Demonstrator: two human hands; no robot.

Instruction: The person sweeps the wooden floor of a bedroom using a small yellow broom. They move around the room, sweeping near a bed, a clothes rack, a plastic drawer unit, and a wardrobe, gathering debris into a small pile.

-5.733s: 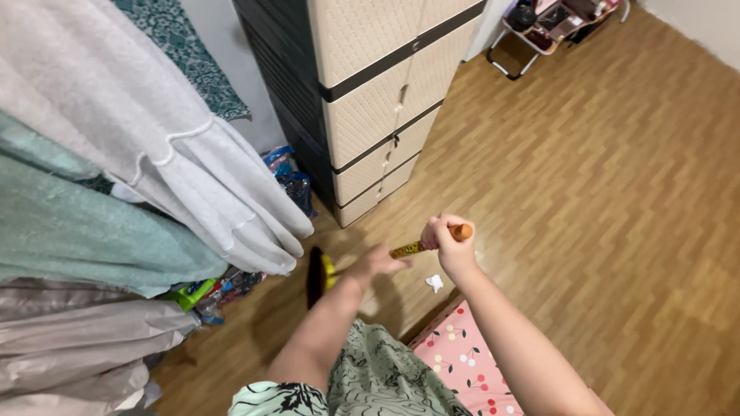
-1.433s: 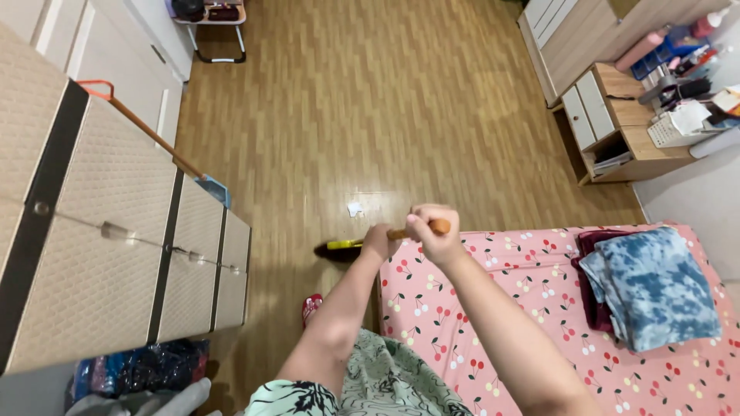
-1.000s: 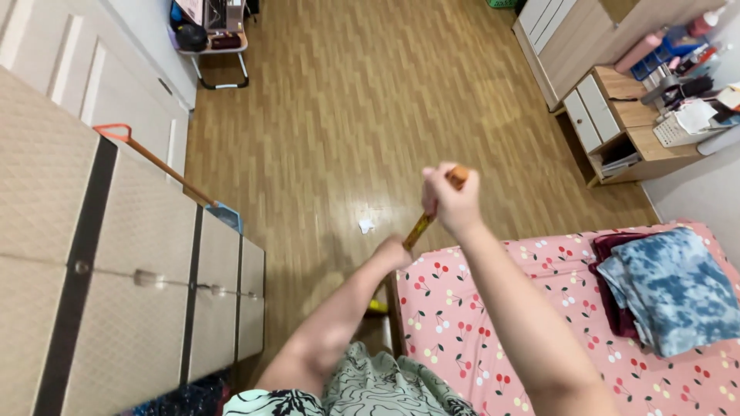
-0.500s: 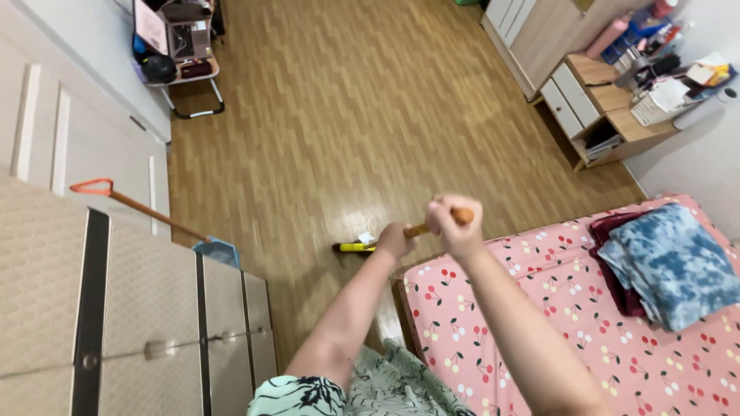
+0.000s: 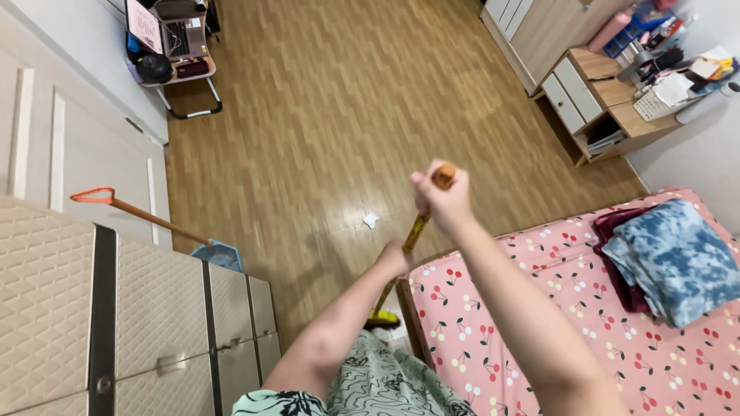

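While the right hand (image 5: 441, 199) clenches the orange top of the broom (image 5: 412, 235), the left hand (image 5: 393, 258) grips its handle lower down. Its yellow head meets the floor (image 5: 324, 115) beside the bed (image 5: 501, 308), with a paper scrap (image 5: 371, 220) lying nearby.

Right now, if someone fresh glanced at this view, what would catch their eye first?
Both hands clamped on a broom handle at centre: the right hand at its orange top, the left hand lower down, with the broom head on the wood floor beside the bed. Next, the pink cherry-print bed cover at lower right with a folded blue tie-dye cloth on it. A small white scrap lies on the floor ahead.
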